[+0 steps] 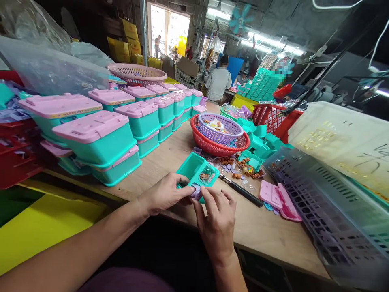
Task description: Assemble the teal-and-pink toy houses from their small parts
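1 teal tray (pixel 194 168), 1 lilac piece (pixel 196 191) pinched by left hand (pixel 165 194) and right hand (pixel 217 221).

We reach both bare forearms forward from below, hands meeting close together. Our left hand (pixel 165 194) lies palm down, fingers curled, thumb pinching toward the right. Our right hand (pixel 216 219) shows its back, fingertips bent to meet the left.

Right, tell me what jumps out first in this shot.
Stacked teal boxes with pink lids run along the left side of the wooden table. At the near edge, the left hand and right hand hold an open teal box and a small purple piece. Behind it, a purple basket sits inside a red basket.
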A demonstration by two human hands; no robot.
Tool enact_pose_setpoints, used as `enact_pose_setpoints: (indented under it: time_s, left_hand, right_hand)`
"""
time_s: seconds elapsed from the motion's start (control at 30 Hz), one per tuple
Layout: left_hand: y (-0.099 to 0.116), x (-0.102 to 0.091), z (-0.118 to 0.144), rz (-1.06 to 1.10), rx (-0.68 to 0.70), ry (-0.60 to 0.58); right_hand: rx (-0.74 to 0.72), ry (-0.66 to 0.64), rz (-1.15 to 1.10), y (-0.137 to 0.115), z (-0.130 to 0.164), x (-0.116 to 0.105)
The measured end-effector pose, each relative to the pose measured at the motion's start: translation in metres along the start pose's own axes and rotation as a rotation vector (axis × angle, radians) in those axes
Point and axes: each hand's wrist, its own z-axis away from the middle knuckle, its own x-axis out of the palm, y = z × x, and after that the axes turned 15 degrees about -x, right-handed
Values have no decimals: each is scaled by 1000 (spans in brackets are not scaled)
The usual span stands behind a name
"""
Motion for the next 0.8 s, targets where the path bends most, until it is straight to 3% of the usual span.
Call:
enact_pose_setpoints:
  time_s: [0.33, 0.6, 0.7, 0.8]
  left_hand:
    - [-2, -8, 3, 187, -29, -64]
    - [-25, -4, 4, 369, -3, -117]
    - [-30, -2, 4, 172, 67, -34]
    - [-27, 1, 9, -336, 265, 240]
  right_hand:
    - [-45, -113, 41, -2, -15, 0]
    - [60, 47, 22, -20, 9, 20]
    - [78, 68, 29, -17, 19, 20]
    - [86, -3, 27, -10, 27, 14]
